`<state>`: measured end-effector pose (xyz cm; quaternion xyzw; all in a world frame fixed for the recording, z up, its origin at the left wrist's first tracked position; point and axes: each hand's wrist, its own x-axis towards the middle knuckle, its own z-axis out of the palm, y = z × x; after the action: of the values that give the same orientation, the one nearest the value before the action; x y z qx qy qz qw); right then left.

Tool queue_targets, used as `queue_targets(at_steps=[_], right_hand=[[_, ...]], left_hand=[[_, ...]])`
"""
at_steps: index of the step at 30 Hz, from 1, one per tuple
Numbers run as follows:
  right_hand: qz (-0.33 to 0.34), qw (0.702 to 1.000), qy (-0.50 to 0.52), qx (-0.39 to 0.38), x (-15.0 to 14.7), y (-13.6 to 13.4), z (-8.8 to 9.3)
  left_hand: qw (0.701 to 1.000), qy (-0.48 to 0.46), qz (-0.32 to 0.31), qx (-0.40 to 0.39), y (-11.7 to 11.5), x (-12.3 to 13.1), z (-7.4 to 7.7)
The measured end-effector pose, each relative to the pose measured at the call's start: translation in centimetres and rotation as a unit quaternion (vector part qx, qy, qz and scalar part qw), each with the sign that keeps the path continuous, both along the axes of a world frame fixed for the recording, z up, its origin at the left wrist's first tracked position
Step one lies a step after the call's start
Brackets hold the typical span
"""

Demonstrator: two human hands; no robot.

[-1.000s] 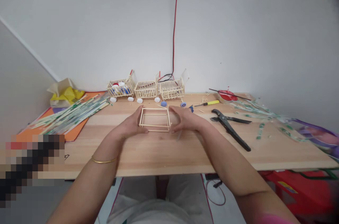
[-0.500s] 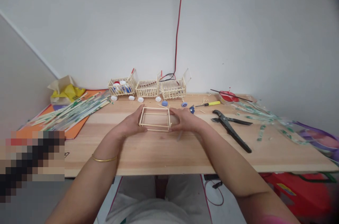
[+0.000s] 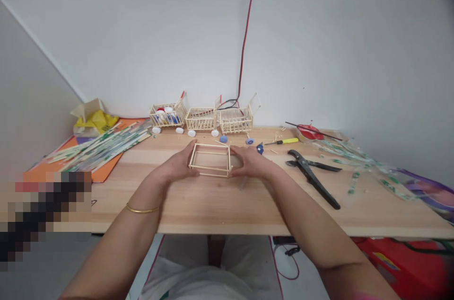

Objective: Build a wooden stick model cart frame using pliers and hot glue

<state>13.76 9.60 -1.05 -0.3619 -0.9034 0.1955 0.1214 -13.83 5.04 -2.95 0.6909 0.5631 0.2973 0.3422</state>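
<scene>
A small box-shaped frame of thin wooden sticks (image 3: 212,146) is between my hands over the middle of the table. My left hand (image 3: 180,165) grips its left end, thumb low at the front and fingers behind. At the right end, my right hand (image 3: 250,162) pinches the frame between thumb and fingers. Behind it stand three little stick-built carts: a left one (image 3: 167,115) with bottle caps inside and white wheels, a middle one (image 3: 201,119) on white wheels, and a right one (image 3: 236,121) on blue wheels.
Black pliers (image 3: 314,179) and a yellow-handled screwdriver (image 3: 289,141) lie to the right, near a red-topped bowl (image 3: 309,132) and plastic wrappers (image 3: 372,167). Wrapped sticks (image 3: 106,146) lie on an orange sheet (image 3: 102,174) at left. A blue piece (image 3: 260,149) sits behind my right hand.
The whole view has shifted slightly, so everything appears a little further right. Both hands keep their hold on the stick frame, with no clear movement relative to the table.
</scene>
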Motion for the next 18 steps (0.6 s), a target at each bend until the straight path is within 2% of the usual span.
queue_targets(at_steps=[9,14,18], right_hand=[[-0.003,1.0,-0.006,-0.002,0.0,0.1,0.0],[-0.002,1.0,0.01,-0.014,0.1,0.0,0.1],[-0.015,0.998,0.044,-0.036,0.5,-0.2,0.6]], left_hand=[[1.0,-0.007,0.01,-0.003,-0.1,0.1,0.2],[1.0,-0.007,-0.015,-0.016,-0.1,0.1,0.5],[0.998,-0.045,-0.047,-0.017,-0.6,0.0,1.1]])
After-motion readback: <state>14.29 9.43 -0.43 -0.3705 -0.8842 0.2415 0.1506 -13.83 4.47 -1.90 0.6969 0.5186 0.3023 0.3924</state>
